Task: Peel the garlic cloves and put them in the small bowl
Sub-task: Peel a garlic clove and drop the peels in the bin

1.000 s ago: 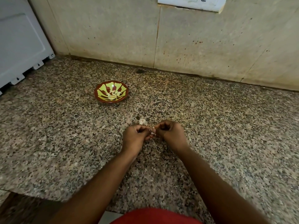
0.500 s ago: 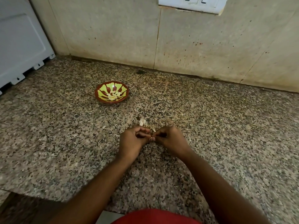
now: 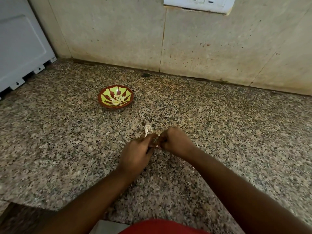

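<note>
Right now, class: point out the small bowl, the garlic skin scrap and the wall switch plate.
small bowl point(image 3: 103, 97): head view, left rim.
garlic skin scrap point(image 3: 147, 129): head view, its middle.
wall switch plate point(image 3: 199, 5): head view, lower face.

A speckled granite counter point(image 3: 67, 141) fills most of the view under dim, warm light. Behind the counter rises a beige tiled wall point(image 3: 118, 36) flecked with small reddish spots. High on that wall sits a white switch plate point(image 3: 199, 3). At the counter's left end stands a white appliance point(image 3: 18, 48).
</note>
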